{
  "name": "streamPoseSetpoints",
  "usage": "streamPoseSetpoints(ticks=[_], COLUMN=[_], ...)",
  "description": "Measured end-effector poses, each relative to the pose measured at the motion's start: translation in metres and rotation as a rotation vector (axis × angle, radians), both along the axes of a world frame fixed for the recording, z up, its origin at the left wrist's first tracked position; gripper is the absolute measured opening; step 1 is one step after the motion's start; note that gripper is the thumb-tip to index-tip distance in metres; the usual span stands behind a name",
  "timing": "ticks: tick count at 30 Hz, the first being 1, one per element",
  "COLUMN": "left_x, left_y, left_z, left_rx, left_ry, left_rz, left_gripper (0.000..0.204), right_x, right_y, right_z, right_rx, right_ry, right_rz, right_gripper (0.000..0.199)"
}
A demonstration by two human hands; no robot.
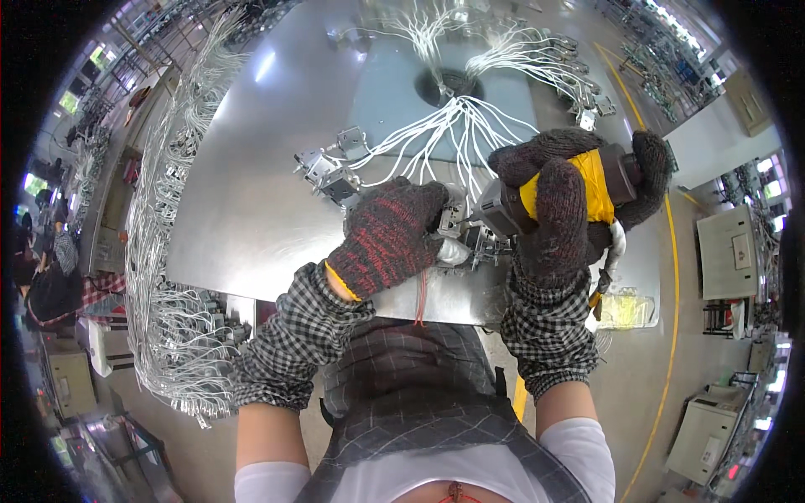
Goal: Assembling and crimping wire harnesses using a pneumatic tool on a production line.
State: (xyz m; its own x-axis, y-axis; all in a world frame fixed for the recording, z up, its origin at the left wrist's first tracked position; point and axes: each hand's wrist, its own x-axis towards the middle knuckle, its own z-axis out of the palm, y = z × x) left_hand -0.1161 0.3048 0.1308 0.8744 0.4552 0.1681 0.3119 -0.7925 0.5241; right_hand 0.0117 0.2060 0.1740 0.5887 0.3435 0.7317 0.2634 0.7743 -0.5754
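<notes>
My left hand [390,235], in a dark red-and-black knit glove, is closed on a small metal fitting [454,214] near the table's front edge. In my right hand [560,210], gloved in dark knit, is a dark electric screwdriver [594,186] wrapped with yellow tape. Its narrow tip points left and meets or nearly meets the fitting; contact cannot be made out. White wires [419,138] fan out from a dark round hole [429,88] in the table toward the hands. More metal fittings [331,178] lie at their ends, left of my left hand.
The shiny metal table [243,201] spreads before me. A thick bundle of white wires with metal ends [159,251] hangs along its left side. At the right front corner lies a clear yellowish tray [629,310]. More wired fittings [579,80] sit at the far right.
</notes>
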Motion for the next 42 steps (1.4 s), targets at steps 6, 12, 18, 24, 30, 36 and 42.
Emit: streamPoseSetpoints(ticks=[6,12,18,24,30,36,42], left_x=[-0.013,-0.032,-0.033,-0.033,-0.015,-0.004,-0.009], left_y=[0.0,0.008,0.006,0.001,0.004,-0.001,0.009], left_z=[0.016,0.016,0.012,-0.003,-0.004,-0.008,0.005], left_rx=[-0.399,0.219,0.319,-0.33,-0.756,-0.488,-0.253], left_ry=[-0.114,-0.114,0.079,-0.152,-0.325,-0.238,-0.111], left_rz=[-0.033,-0.114,-0.083,-0.013,-0.038,-0.034,-0.122], left_gripper=[0.081,0.072,0.049,0.059,0.059,0.058,0.06], right_x=[0.006,0.013,0.014,0.012,0.026,0.032,0.026], right_y=[-0.003,0.002,0.005,-0.001,-0.005,-0.007,-0.003], right_z=[-0.008,-0.016,-0.014,-0.011,0.01,0.015,0.0], right_rx=[-0.069,-0.016,0.001,-0.04,0.082,0.11,-0.074], right_ry=[-0.071,-0.065,-0.062,-0.052,0.044,0.083,-0.046], right_rz=[-0.009,-0.04,-0.048,-0.011,0.032,-0.069,-0.161], right_gripper=[0.075,0.074,0.072,0.071,0.07,0.067,0.072])
